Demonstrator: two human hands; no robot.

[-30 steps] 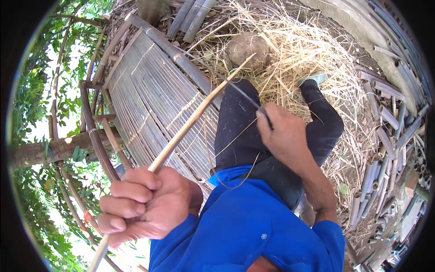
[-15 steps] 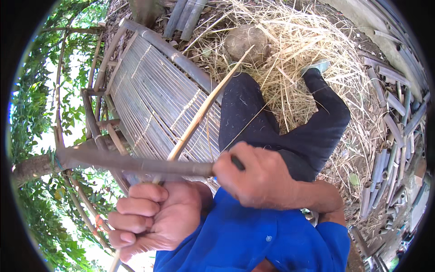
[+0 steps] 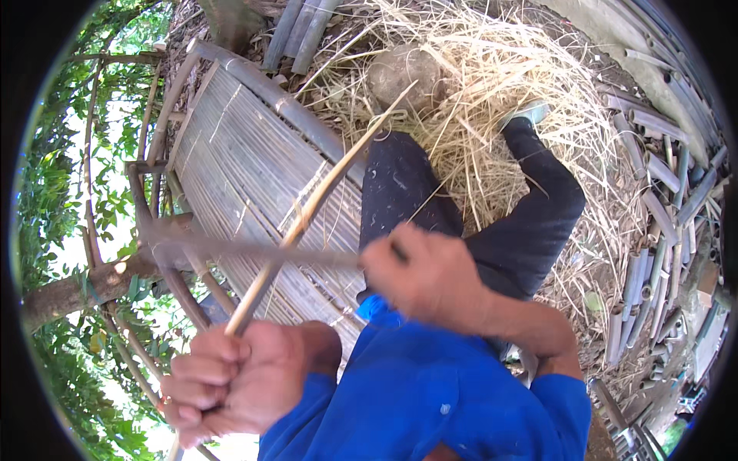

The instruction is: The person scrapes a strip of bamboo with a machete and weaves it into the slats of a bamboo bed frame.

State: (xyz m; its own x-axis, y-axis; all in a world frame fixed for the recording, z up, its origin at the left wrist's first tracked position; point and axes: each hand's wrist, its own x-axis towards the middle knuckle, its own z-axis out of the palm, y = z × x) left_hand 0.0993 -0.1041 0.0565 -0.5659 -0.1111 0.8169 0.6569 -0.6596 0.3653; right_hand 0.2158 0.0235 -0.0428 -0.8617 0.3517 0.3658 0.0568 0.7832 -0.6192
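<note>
My left hand (image 3: 234,380) is closed round the lower part of a long, tapered bamboo strip (image 3: 319,196), which slants up and to the right over the slatted bench. In my right hand (image 3: 427,273) is the handle of a long knife (image 3: 254,250), its blade smeared by motion. That blade points left and crosses the strip a little above my left fist. A thin curled shaving (image 3: 390,115) hangs near the strip's far tip. Most of the knife's handle is hidden by my fingers.
A slatted bamboo bench (image 3: 246,146) lies to the left of my dark-trousered legs (image 3: 530,230). Pale shavings (image 3: 500,69) cover the ground ahead around a round stump (image 3: 407,77). Cut bamboo pieces (image 3: 642,284) pile up at right; a horizontal log (image 3: 84,292) is at left.
The knife blade has moved up along the strip, away from my left fist. A curl of shaving now shows near the tip. The whole view has shifted slightly.
</note>
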